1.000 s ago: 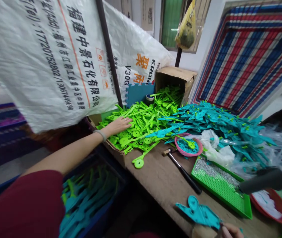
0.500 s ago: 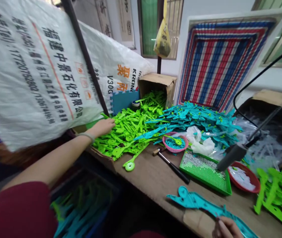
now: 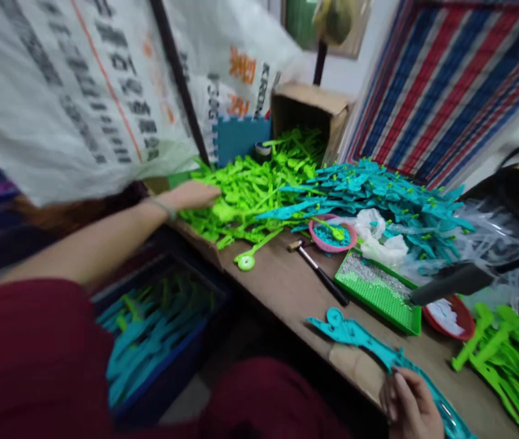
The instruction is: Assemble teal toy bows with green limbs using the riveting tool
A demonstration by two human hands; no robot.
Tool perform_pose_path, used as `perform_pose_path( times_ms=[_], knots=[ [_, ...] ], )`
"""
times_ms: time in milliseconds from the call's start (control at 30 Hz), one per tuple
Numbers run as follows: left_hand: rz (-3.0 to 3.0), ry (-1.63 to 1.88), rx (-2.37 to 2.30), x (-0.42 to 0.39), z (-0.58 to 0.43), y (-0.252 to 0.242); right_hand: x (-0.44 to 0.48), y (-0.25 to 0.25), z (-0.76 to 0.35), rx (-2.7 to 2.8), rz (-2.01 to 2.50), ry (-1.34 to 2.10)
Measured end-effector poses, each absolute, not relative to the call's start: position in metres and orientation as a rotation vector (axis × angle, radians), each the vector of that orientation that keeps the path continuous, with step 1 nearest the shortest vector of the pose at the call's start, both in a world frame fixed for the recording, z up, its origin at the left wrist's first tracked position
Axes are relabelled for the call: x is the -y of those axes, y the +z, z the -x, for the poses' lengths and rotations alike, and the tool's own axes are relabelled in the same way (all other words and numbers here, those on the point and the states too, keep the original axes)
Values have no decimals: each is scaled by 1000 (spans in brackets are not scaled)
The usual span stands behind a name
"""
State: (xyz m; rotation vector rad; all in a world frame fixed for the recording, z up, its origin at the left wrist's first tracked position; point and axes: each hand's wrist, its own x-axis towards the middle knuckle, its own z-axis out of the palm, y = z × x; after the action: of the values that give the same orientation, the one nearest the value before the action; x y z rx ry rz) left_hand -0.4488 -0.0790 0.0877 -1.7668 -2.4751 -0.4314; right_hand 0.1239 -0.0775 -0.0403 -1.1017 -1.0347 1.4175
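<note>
One blue part [image 3: 349, 333] on surface [image 3: 278, 277]; likely light, stiff, best held mid-length. Right hand [image 3: 411, 399] at its edge, fingers bunched, hold unclear. Left hand [image 3: 195, 196] at green pile [image 3: 254, 189], grip blurred, can't tell.

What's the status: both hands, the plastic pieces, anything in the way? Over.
Left hand at green pile, grip unclear. Right hand at long blue piece, grip unclear; piece lying on table. Hammer between hands, touching neither.

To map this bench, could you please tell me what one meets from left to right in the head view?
Left hand, round-ended green piece, hammer, green tray, red bowl, far-right green pile.
</note>
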Motion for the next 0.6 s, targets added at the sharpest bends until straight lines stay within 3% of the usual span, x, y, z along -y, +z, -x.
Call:
perform_pose_path(
  times_ms=[167,300,467,600],
  knots=[
    [1542,-591,2458,89,462,117,67,-37,-139,1173,1175,1537],
    [1652,-649,2185,83,400,128,58,-30,-128,1274,1153,1492],
    [2077,-829,1419,72,249,93,54,-2,-60,1352,980,1090],
    [2061,-1326,1266,77,152,49,41,-2,-26,1515,964,855]
  ],
)
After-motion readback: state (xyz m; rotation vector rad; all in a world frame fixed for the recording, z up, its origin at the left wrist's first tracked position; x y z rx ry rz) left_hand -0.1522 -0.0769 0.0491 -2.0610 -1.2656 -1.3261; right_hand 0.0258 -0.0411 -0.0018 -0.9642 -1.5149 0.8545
